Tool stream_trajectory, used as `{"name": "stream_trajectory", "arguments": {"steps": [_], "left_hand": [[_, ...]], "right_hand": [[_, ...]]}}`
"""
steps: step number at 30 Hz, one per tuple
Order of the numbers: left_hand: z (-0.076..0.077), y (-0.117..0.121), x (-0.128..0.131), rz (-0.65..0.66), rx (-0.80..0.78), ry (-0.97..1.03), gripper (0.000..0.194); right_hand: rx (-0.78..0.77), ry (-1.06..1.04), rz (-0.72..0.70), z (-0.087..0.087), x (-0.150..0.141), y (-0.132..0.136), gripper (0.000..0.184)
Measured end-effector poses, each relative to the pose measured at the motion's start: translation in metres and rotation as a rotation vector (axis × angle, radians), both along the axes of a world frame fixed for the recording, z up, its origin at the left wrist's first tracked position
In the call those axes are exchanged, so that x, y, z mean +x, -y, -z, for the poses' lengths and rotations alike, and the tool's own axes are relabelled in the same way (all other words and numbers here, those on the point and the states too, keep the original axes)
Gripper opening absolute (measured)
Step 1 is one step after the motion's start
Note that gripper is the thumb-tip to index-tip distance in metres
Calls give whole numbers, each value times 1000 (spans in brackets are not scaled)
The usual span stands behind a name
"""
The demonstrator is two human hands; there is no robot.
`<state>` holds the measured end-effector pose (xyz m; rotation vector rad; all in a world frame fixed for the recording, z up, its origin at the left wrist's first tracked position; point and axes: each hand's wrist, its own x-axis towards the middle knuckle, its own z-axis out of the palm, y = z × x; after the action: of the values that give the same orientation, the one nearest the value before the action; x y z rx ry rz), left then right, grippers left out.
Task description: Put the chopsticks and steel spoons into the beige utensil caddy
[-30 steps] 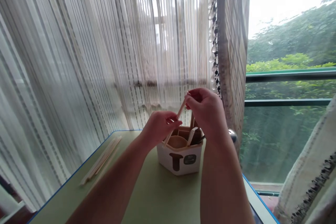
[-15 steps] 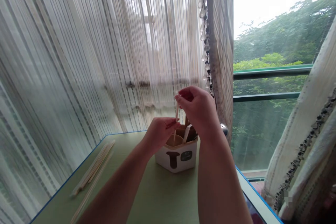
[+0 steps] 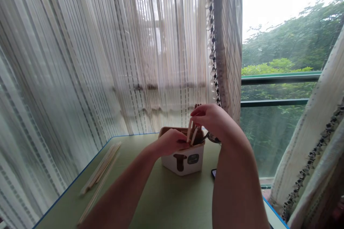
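Observation:
A white utensil holder with a brown rim and inner compartments stands on the table. My right hand pinches the upper end of pale wooden chopsticks, which point down into the holder. Low at the holder's opening, my left hand has its fingers closed about the lower part of the same chopsticks; its fingertips are partly hidden. Brown utensil ends and a pale curved handle rise from the holder beside them. At left on the table lies a bundle of chopsticks in clear sleeves.
The pale green table has a blue edge. A shiny metal utensil leans out behind my right wrist, and a dark phone-like corner shows beside my right forearm. Striped curtains hang behind; a window with railings is at right.
Both hands have come down and slightly right with the chopsticks, which now sit lower in the holder. The view has shifted slightly, exposing the metal utensil and the dark corner.

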<state>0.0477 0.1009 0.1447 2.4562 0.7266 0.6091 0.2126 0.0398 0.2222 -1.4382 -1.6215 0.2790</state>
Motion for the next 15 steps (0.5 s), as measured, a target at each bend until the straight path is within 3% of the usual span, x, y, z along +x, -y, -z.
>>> {"name": "stream_trajectory", "arguments": {"steps": [9,15], "left_hand": [[-3,5,2,31,0,9,29],[-6,11,2,51,-141,81,34]], "right_hand": [[17,97,14,-2,3,3,7],[-230,228,35,-9,2,14,8]]}}
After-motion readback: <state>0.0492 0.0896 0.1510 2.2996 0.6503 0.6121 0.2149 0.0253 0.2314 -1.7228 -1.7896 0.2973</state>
